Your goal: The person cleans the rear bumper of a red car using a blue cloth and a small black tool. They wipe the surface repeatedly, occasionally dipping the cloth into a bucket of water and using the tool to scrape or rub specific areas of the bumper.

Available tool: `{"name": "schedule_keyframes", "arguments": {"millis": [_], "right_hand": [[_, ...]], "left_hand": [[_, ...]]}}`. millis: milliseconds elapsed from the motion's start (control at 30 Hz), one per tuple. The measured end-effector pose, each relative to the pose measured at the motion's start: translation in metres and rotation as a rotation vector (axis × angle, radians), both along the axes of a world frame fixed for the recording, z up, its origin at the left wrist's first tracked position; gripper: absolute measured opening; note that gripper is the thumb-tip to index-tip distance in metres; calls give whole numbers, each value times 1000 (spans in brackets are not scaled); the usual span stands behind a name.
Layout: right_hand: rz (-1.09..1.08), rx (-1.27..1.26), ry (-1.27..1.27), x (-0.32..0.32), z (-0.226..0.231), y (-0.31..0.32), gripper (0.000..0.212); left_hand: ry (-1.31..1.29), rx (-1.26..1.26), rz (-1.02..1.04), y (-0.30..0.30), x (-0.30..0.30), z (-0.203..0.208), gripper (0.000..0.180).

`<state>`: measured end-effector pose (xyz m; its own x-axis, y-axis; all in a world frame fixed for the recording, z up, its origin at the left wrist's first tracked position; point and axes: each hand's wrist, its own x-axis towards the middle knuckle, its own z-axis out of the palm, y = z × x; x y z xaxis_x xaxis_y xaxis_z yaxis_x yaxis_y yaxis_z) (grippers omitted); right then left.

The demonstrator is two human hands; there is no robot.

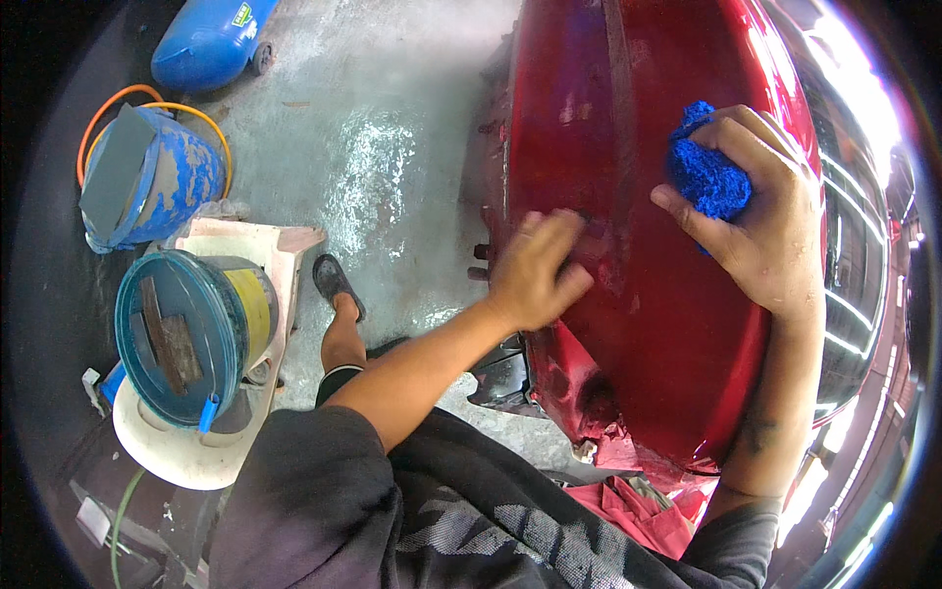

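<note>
My right hand grips a bunched blue cloth above the red car panel, fingers and thumb wrapped round it. Drops of water show on the skin of this hand. Over the left part of the same panel, my left hand is held low, slightly smeared by motion. Its fingers are bent together and its thumb stands apart. A small dark edge shows at the fingertips, but what they hold is hidden. Dull streaks run along the panel, and its near corner looks rough and broken.
To the left, a teal bucket with flat pieces inside stands on a pale plastic stool. Beyond it are a paint-stained blue bucket, an orange hose and a blue tank. The grey floor looks wet.
</note>
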<state>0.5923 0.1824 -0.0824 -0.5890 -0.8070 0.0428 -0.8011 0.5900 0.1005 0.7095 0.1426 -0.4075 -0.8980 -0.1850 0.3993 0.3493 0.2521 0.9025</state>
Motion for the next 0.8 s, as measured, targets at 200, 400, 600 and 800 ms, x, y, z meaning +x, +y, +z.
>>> {"name": "schedule_keyframes", "arguments": {"millis": [200,400,600,800], "right_hand": [[-6,-16,-40,-1,-6,4,43],[28,-37,-26,0,-4,0,43],[13,-33,-41,-2,-4,4,45],[46,-41,-50,-2,-6,-2,45]], "left_hand": [[-57,176,40,12,-5,10,67],[52,31,-25,-11,-20,-24,62],[34,203,44,21,4,35,71],[-104,78,107,-5,-8,-45,65]]}}
